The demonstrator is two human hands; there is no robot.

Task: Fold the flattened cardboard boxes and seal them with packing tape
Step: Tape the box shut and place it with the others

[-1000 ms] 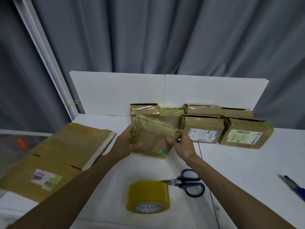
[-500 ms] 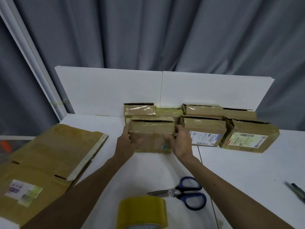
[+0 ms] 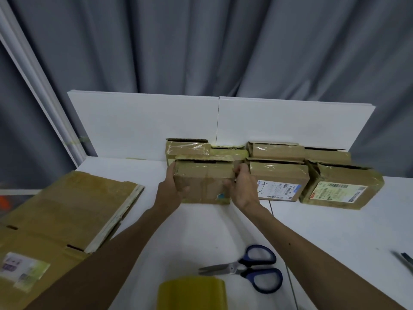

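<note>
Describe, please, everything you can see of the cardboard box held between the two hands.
The cardboard box is brown and creased, sealed with glossy tape over its top and down its front, a sticker scrap near its lower right corner. It sits on the white table, left of the other front-row boxes. The left hand and right hand grip its ends.

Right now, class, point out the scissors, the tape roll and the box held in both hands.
scissors (image 3: pixel 233 268): head view, on the pivot.
tape roll (image 3: pixel 192 294): head view, on its yellow outer side.
held box (image 3: pixel 204 182): head view, on its front face.
</note>
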